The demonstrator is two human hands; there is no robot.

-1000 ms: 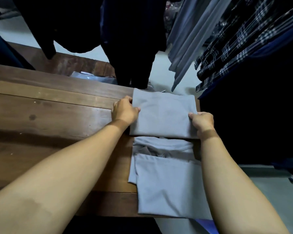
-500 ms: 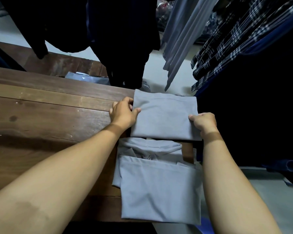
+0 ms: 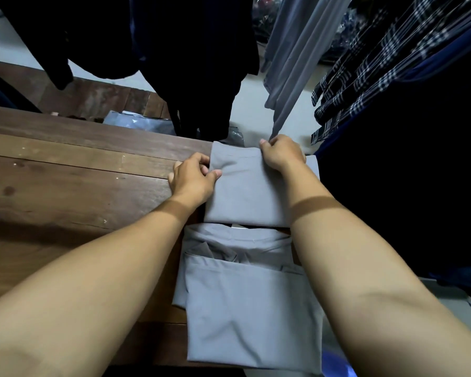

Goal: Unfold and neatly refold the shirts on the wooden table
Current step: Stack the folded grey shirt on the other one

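Two grey folded shirts lie at the right end of the wooden table [image 3: 65,186]. The far shirt [image 3: 245,194] is a tidy rectangle. My left hand [image 3: 193,178] pinches its left edge, thumb on top and fingers curled under. My right hand [image 3: 282,153] grips its far edge near the right corner, fingers curled over the fabric. The near shirt [image 3: 245,308] lies between my forearms, folded loosely, with its collar area rumpled at the top.
Dark garments [image 3: 201,63] hang just beyond the table's far edge. Grey clothes [image 3: 291,50] and plaid shirts [image 3: 378,66] hang at the right. A plastic-wrapped package [image 3: 136,122] lies behind the table. The table's right edge runs beside the shirts.
My right hand has moved from the far shirt's right edge up to its far edge. The left hand has stayed at the left edge. The camera has tilted slightly.
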